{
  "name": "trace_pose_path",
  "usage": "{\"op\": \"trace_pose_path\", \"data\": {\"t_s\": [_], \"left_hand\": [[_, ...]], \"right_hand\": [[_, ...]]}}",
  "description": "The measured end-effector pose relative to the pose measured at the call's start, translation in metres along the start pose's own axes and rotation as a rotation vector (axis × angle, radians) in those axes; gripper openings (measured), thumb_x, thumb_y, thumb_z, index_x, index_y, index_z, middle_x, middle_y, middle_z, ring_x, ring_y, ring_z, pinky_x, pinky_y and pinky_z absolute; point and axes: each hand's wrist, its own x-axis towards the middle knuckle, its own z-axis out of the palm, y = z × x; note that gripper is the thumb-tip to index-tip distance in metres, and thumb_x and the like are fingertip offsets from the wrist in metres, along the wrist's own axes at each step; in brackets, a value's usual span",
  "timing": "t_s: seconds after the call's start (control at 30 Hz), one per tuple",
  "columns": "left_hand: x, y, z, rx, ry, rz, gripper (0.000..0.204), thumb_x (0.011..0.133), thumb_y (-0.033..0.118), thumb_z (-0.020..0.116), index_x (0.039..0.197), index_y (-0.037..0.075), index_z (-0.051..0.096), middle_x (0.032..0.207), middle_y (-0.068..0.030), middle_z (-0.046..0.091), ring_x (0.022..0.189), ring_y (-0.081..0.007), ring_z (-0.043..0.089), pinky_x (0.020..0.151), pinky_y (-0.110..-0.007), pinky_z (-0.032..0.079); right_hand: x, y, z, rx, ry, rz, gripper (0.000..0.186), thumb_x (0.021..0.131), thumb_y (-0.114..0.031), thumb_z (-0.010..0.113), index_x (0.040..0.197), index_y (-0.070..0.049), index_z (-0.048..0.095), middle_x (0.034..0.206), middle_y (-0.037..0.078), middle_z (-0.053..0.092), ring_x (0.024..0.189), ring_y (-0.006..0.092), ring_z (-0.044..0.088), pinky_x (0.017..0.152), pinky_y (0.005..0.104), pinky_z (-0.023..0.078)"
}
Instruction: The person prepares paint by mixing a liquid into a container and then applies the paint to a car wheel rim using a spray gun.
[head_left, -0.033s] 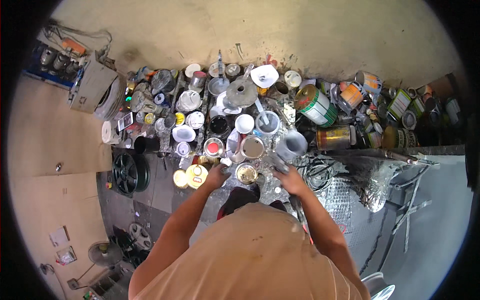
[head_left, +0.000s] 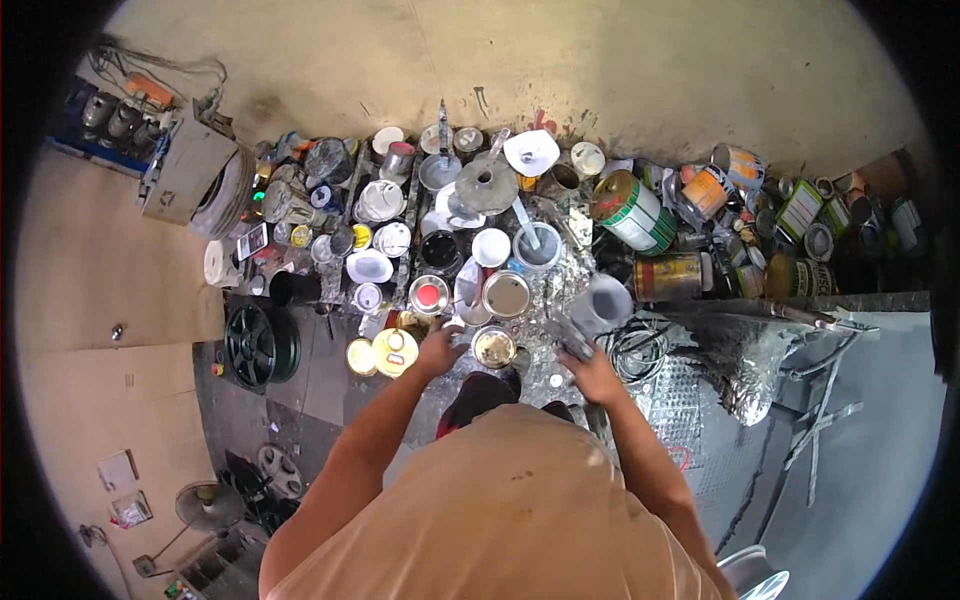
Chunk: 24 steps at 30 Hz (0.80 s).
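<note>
My right hand (head_left: 593,376) is closed on the grip of a spray gun (head_left: 568,334). On the gun sits a grey translucent cup (head_left: 604,304), blurred by motion. Left of it, my left hand (head_left: 438,352) has curled fingers beside a round can with a red centre (head_left: 429,295); something small and greyish shows at its fingertips, too unclear to name. Between the two hands stands an open can (head_left: 494,347) with a stained, pale inside. A larger can with a greyish top (head_left: 506,294) is just beyond it.
Cans, tubs and stirring tools crowd the bench, including a tub with a stick (head_left: 537,246) and a metal funnel (head_left: 486,187). A green and white can (head_left: 634,212) lies tilted at right. A coiled hose (head_left: 636,352) is right of my right hand. Yellow lids (head_left: 395,352) lie at left.
My right hand and the spray gun have shifted right and slightly toward me. My left hand has moved slightly right and away from me.
</note>
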Motion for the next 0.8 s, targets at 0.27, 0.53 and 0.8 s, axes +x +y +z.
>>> {"op": "trace_pose_path", "data": {"t_s": [0.27,0.53,0.8], "left_hand": [[0.081,-0.010,0.052,-0.105,0.017,0.134,0.052,0.082,0.033,0.073,0.127,0.008,0.063,0.129,-0.0245,0.060,0.117,-0.0398,0.059,0.100,-0.044,0.048],[0.071,-0.024,0.019,-0.417,0.135,-0.122,0.033,0.089,0.013,0.069,0.118,-0.002,0.068,0.104,-0.0121,0.072,0.087,-0.0180,0.068,0.081,-0.029,0.053],[0.039,0.006,0.031,-0.245,-0.032,-0.147,0.018,0.089,0.011,0.068,0.102,-0.001,0.068,0.084,-0.0029,0.067,0.072,-0.0108,0.059,0.066,-0.028,0.048]], "right_hand": [[-0.188,0.110,-0.061,-0.200,0.831,0.291,0.031,0.092,-0.017,0.066,0.113,0.004,0.059,0.081,0.018,0.065,0.073,0.0285,0.064,0.060,0.0417,0.049],[-0.267,0.127,-0.087,-0.368,1.197,0.272,0.031,0.090,-0.007,0.064,0.119,0.001,0.060,0.091,0.027,0.067,0.079,0.0443,0.063,0.070,0.0469,0.049],[-0.280,0.119,-0.090,-0.488,1.136,0.160,0.029,0.087,-0.004,0.062,0.114,0.005,0.057,0.095,0.031,0.064,0.087,0.0527,0.058,0.074,0.0556,0.046]]}}
